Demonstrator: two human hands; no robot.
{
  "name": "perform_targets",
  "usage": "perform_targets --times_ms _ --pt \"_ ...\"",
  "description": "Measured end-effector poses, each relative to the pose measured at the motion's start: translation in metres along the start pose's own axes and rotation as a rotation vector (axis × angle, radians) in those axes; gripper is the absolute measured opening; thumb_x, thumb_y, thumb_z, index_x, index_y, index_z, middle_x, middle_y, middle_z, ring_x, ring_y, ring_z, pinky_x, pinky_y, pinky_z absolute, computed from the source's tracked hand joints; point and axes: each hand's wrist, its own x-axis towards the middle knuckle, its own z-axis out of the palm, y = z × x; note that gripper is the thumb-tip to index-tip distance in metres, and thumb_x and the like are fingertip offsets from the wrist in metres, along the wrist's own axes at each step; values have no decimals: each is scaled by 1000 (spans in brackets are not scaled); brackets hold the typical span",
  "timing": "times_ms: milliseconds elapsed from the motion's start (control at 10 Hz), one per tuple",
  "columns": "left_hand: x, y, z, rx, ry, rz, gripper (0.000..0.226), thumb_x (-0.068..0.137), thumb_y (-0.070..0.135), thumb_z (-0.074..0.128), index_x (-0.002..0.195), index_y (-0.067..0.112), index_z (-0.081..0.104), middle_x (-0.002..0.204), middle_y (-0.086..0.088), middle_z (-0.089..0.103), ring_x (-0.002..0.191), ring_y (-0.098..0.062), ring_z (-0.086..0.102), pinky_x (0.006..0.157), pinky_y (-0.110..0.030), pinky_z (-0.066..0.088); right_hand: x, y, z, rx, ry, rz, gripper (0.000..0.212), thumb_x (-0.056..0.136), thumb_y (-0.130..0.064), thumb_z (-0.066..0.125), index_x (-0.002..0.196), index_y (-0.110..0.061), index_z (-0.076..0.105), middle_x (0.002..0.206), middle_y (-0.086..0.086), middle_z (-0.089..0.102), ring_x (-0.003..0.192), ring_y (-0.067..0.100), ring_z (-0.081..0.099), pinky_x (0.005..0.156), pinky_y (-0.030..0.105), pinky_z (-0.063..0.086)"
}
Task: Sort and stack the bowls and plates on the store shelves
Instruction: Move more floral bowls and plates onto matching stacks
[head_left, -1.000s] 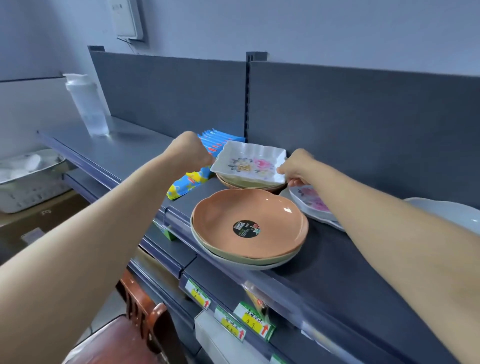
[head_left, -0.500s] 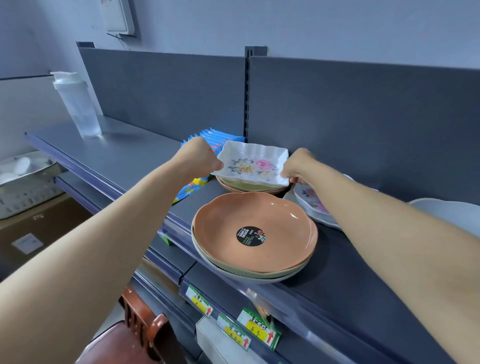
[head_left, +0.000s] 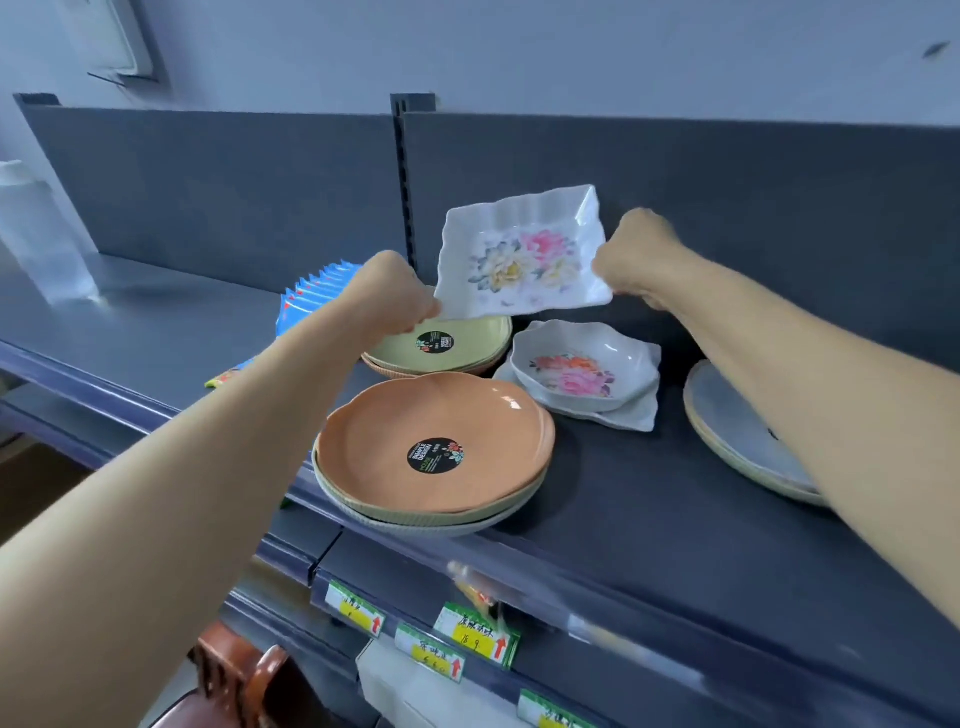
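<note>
The white square melamine dish w/ scalloped rim and flower print (head_left: 522, 260) was up in the air, tilted toward the person, above the pale green round plate (head_left: 457, 345) at the back of the shelf. The left hand (head_left: 395, 291) pinched its near-left corner. The right hand (head_left: 636, 260) was curled round its right edge.

It looked like mid-transfer: the dish was off its pile and prob. headed for the white flowered bowl (head_left: 582, 371), which sat on a white square plate (head_left: 623, 415) just to the right. The next move would need it levelled, carried right and set down square so the rims nest, not rock.

In front, an orange lobed plate (head_left: 436, 441) topped a stack near the shelf lip. At far right a big pale round plate (head_left: 727, 426) lay partly behind the forearm. All this sat on a dark grey metal shelf (head_left: 649, 519), w/ blue packets (head_left: 317, 288) at left, price tags (head_left: 475, 636) below and a grey wall behind.
</note>
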Motion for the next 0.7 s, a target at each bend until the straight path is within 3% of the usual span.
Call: perform_targets --times_ms 100,200,400,500,600,700 --pt "10 19 20 0 -69 63 7 88 11 61 84 5 61 66 -5 55 56 -17 52 56 -22 45 -2 30 -31 -67 88 36 28 82 2 41 60 -11 30 64 4 33 50 18 28 42 24 24" --pt "17 33 44 155 -112 76 23 89 12 56 67 8 53 59 -4 53 50 -19 47 50 -24 39 -10 55 -51 -149 120 76 26 83 0 42 61 -10 32 63 5 34 50 19 29 43 22 25" --pt "17 53 78 417 -207 93 42 89 17 57 50 8 47 41 -2 50 42 -18 41 50 -23 37 -25 104 -85 -189 149 187 27 80 -2 43 60 -12 29 62 3 31 51 19 25 44 23 22" --pt "19 55 91 391 -307 49 36 91 15 58 58 4 52 53 -7 57 46 -18 46 58 -25 42 -34 120 -94 -199 148 238 29 80 -2 44 58 -12 28 60 3 29 51 18 23 44 24 20" --pt "21 54 97 401 -327 28 39 92 13 57 54 4 55 41 -3 58 44 -17 43 51 -23 37 -43 130 -98 -179 134 284 31 80 -1 43 57 -12 27 59 3 26 50 19 21 43 24 18" --pt "24 51 102 348 -353 -19 35 90 3 55 55 3 54 50 -7 63 45 -19 43 48 -21 35 -49 140 -100 -161 119 320 30 80 -1 43 58 -13 26 58 3 26 49 18 19 42 23 16"
